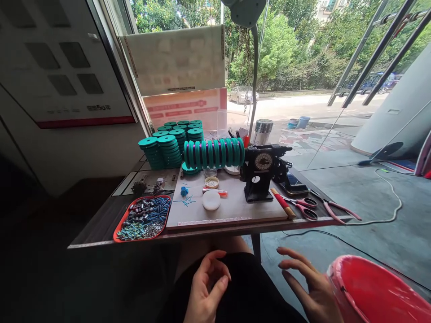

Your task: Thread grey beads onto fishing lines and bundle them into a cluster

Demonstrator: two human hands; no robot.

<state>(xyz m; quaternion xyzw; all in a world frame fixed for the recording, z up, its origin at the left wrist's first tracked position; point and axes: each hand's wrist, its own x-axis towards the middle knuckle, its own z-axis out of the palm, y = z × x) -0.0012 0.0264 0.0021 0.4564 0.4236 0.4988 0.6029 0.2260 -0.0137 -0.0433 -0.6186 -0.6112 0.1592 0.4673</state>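
Observation:
Both my hands hang below the table's front edge, over my lap. My left hand is loosely curled, palm up, with nothing in it. My right hand has its fingers spread and is empty, close to the rim of a red bucket. On the table a black winding machine carries a row of green spools on its shaft. Neither hand touches anything on the table.
Stacks of green spools stand at the back left. A red tray of small parts sits at the front left. A white lid, red scissors and pink pliers lie on the table. A white cable crosses the floor.

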